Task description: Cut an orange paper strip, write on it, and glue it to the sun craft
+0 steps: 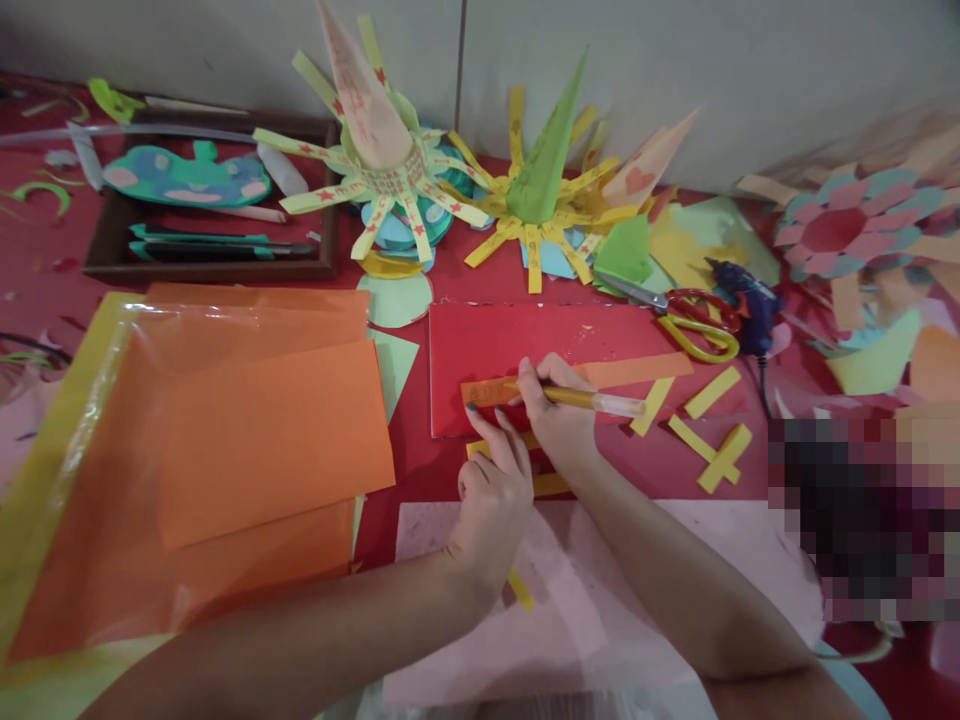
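Note:
In the head view my right hand [559, 415] is closed around a gold pen [574, 396] with a clear end. The pen's tip touches an orange paper strip [637, 370] that bears some dark marks near its left end. Beneath the strip lies a flat red board [480, 340]. My left hand [495, 485] rests just below, two fingers stretched out and their tips on the strip's lower edge; the other fingers are partly curled. Yellow paper strips [649, 408] lie right of my right hand, and others show partly under my hands.
Orange sheets [277, 440] cover the left side. Behind stand a wooden tray [97, 250] and paper cones with strips [544, 170]. Scissors [697, 325], a blue glue gun [750, 300] with its cord and paper flowers [840, 230] lie right. A pale pink sheet [600, 600] is in front.

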Tool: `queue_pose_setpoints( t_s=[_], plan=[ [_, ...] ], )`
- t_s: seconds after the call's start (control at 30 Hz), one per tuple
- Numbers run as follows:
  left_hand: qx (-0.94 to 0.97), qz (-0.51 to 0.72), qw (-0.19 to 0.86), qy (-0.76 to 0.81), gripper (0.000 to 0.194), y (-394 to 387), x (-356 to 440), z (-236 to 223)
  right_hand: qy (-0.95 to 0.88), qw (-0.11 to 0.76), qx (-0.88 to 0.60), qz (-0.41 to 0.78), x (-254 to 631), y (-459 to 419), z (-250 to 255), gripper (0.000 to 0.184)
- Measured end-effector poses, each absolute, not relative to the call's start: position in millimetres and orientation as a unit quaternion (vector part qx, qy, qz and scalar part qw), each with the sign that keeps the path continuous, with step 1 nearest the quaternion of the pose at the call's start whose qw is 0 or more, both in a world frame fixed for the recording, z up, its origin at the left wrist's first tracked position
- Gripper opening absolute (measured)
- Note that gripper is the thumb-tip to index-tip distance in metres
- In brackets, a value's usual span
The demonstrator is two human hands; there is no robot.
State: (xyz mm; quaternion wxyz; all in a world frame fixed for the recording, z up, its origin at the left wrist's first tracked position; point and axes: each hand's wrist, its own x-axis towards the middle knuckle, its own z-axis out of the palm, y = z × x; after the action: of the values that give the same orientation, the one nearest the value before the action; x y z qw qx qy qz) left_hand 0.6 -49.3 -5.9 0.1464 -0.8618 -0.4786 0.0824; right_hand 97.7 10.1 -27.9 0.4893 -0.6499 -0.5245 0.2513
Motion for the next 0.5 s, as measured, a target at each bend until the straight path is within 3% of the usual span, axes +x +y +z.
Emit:
queue_pose_setpoints(
  t_s=[0.5],
  plan=[
    [-0.858,0.052,0.069,-0.506,0.041,-49.1,-0.2,-6.1,-0.531,0.49,-0.65,0.235,97.4,10.6,-27.0,0.035]
  ],
)
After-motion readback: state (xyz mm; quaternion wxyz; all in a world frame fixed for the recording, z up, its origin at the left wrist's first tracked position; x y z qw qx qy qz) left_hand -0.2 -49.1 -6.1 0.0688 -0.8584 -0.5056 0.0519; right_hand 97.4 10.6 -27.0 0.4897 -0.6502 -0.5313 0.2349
